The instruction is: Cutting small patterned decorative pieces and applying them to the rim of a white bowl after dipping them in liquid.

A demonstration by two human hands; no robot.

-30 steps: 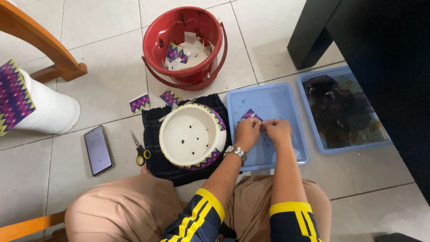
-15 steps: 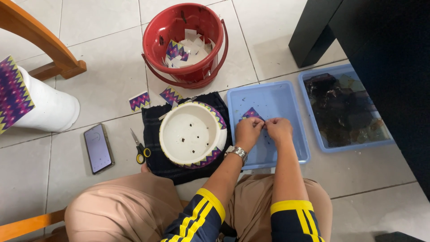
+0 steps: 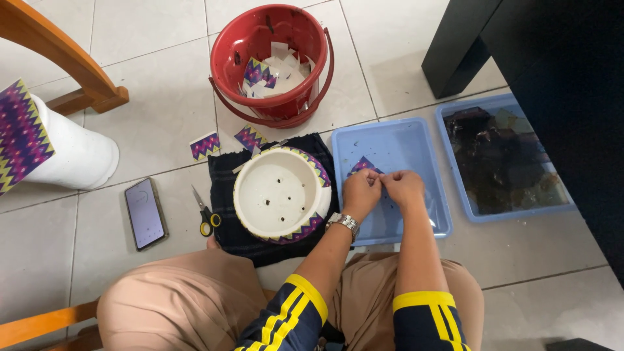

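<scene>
Tiled floor [image 3: 149,84] carries everything; person sits at its near edge, knees up.

Black furniture [image 3: 552,71] fills the far right corner. White cylinder pot with purple zigzag wrap [image 3: 45,146] lies on its side at the left edge, beside a wooden chair leg [image 3: 65,58].

Red bucket [image 3: 273,62] at the far middle, paper scraps inside. Two blue trays to the right: the right tray [image 3: 504,162] holds dark water with dark stuff in it, the empty tray [image 3: 396,175] sits just beside the pot cloth.

White round planter [image 3: 281,194], holes in its base, zigzag strip round its rim, sits on a dark cloth [image 3: 227,214] in the middle.

Left hand [image 3: 359,192], with a wristwatch [image 3: 343,222], and right hand [image 3: 404,188] meet over the empty tray. Both grips pinched together on a small purple zigzag paper piece [image 3: 364,165], which sticks out beyond the left fingers, held above the tray.

Smartphone [image 3: 145,213] lies left of the cloth, screen up. Yellow-handled scissors [image 3: 205,213] between phone and cloth, blades closed. Two loose zigzag paper pieces [image 3: 205,145] lie between bucket and cloth.
</scene>
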